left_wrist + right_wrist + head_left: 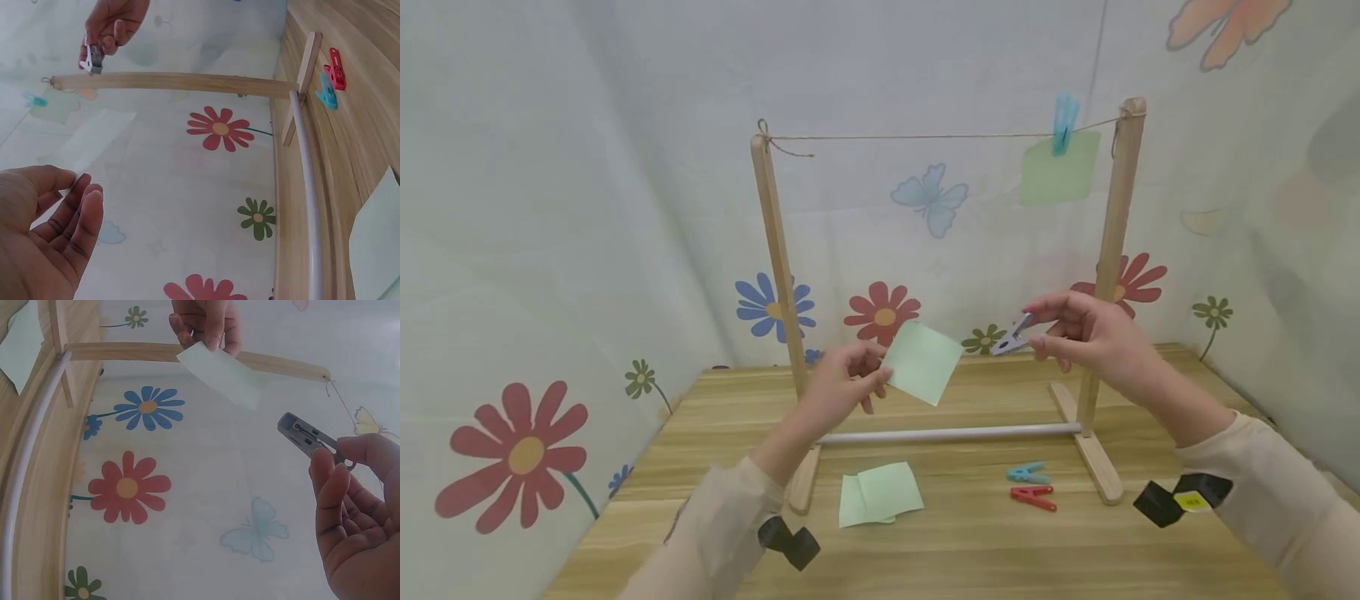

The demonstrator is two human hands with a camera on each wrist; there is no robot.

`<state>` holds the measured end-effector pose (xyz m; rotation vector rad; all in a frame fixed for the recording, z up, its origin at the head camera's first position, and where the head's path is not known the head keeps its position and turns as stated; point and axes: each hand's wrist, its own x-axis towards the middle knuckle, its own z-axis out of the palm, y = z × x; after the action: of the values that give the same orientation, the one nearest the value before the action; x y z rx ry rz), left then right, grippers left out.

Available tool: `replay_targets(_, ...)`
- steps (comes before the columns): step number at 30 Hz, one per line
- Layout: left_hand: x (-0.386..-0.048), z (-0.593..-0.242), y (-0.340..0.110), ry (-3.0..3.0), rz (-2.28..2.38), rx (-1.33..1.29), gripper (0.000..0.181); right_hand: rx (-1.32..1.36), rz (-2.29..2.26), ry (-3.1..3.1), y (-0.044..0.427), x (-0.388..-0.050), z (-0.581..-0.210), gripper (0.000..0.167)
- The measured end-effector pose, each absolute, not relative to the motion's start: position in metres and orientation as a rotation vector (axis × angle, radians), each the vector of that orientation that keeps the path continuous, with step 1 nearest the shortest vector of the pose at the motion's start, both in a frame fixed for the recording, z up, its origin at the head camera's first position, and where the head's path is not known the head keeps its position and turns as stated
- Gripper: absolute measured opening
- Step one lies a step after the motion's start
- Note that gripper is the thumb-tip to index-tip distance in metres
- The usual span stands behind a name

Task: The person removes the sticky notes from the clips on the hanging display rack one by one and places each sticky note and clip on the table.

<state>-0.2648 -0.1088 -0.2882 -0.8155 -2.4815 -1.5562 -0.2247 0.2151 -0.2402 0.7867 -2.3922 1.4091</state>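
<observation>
My left hand (842, 385) pinches a square green paper (922, 362) by its left corner, holding it in the air before the wooden frame. To its right, my right hand (1093, 337) grips a grey clothespin (1013, 335) by the handle end, its nose pointing left toward the paper. Paper and clothespin are apart. In the right wrist view the clothespin (307, 436) sits between thumb and fingertips. Behind and above, a string (910, 137) runs between two posts, and a blue clothespin (1063, 125) clips another green paper (1060, 171) near its right end.
On the wooden table (970, 550), overlapping green papers (887, 492) lie front left of the frame. A blue clothespin (1028, 473) and a red clothespin (1033, 498) lie at right. A white rod (951, 434) joins the left post (781, 267) and right post (1116, 217) low down.
</observation>
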Motion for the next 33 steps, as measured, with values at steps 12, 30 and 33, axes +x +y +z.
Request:
replay_targets(12, -0.263, -0.318, -0.121, -2.499, -1.644, -0.766, 0.024, 0.837, 1.504, -2.404, 0.224, -0.223, -0.279, 0.033)
replay_targets(30, -0.264, -0.367, -0.144, -2.554, -1.68, -0.597, 0.023, 0.737, 1.626, -2.424, 0.225, -0.216, -0.341, 0.031)
replay_targets(33, -0.263, -0.376, -0.149, -2.557, -1.709, -0.546, 0.022, 0.714, 1.649, -2.43, 0.224, -0.214, -0.352, 0.03)
